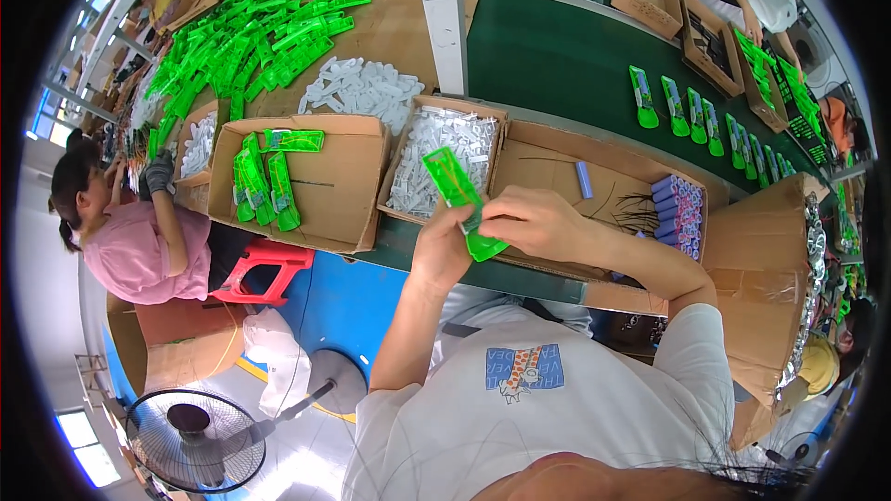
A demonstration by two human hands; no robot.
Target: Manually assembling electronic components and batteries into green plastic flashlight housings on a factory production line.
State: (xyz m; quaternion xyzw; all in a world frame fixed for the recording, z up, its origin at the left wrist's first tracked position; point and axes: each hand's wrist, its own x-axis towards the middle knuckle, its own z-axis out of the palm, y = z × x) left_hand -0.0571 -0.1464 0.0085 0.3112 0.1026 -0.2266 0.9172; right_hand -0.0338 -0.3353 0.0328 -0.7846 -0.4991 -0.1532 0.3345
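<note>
A bright green plastic casing, long with a rounded lower end, is tilted above the front edge of the bench. My left hand grips it by its lower half. At the same end, my right hand is closed with the fingertips pinched together against the casing; anything between them is hidden. Just beyond my hands is a cardboard box of small whitish plastic parts. Right of it, under my right forearm, lies a cardboard tray holding purple cylindrical cells with thin black wires.
Several green casings lie in an open carton at left. Beyond are heaps of green casings and white parts. A row of green pieces stands on the dark green belt. A co-worker in pink sits left, near a fan.
</note>
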